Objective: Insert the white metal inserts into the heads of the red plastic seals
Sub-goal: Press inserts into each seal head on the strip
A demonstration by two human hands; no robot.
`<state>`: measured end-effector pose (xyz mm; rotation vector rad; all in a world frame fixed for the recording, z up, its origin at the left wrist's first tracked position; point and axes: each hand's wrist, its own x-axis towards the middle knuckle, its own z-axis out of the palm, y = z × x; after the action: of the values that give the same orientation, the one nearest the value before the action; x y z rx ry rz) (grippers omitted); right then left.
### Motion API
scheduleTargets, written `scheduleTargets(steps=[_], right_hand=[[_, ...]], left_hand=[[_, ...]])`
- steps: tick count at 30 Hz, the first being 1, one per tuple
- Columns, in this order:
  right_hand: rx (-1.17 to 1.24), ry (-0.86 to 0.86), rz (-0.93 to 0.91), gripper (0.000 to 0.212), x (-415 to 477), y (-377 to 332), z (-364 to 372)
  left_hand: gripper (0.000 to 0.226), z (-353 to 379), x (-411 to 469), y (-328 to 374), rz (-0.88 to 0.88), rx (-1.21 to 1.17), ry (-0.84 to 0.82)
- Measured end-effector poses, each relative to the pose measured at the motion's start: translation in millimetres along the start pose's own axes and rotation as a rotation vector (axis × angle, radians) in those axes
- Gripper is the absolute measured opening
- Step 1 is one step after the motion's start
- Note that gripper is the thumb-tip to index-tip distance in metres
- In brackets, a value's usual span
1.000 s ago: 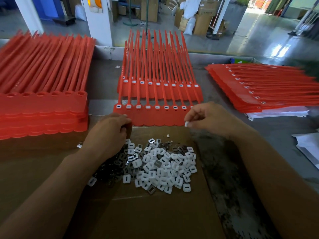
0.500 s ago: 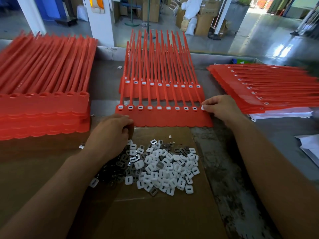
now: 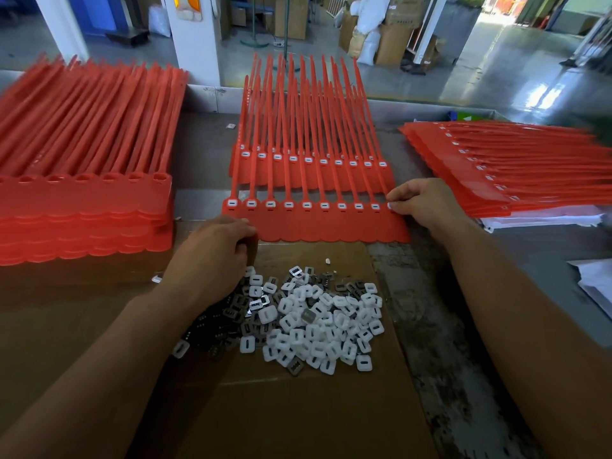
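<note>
The right hand (image 3: 427,203) pinches a small white slotted metal insert (image 3: 391,206) against the end head of the red plastic seal strip (image 3: 331,226). If tilted, it could jam. The left hand (image 3: 215,253) is curled; its grip cannot be told.

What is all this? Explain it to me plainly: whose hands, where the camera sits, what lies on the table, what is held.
There is no machine here. A person works with bare hands, and the single picture comes from a camera worn on their head, looking down. On brown cardboard lies a pile of inserts, mostly white, some showing a dark metal side. Beyond it lies a strip of red seals joined side by side, with white in the heads that show. More red seals sit in a left stack, a middle stack and a right stack. The right hand pinches a white insert at the strip's right end. The left hand rests curled at the pile's edge. Whether it holds anything is hidden.
</note>
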<state>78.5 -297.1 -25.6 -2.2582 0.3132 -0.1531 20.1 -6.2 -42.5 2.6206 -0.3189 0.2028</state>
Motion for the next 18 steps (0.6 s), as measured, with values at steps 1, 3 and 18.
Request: scheduleTargets(steps=[1,3,18], right_hand=[[0.024,0.0,0.015,0.019,0.0,-0.9,0.0],[0.05,-0.006,0.055,0.022,0.4,-4.4,-0.6],[0.018,-0.037,0.224,0.024,6.6,-16.4,-5.9]], left_hand=[[0.038,0.0,0.0,0.1,-0.001,0.0,0.0],[0.038,0.0,-0.2,0.3,-0.004,-0.001,-0.004],[0.037,0.4,-0.8,0.4,-0.021,-0.013,-0.025]])
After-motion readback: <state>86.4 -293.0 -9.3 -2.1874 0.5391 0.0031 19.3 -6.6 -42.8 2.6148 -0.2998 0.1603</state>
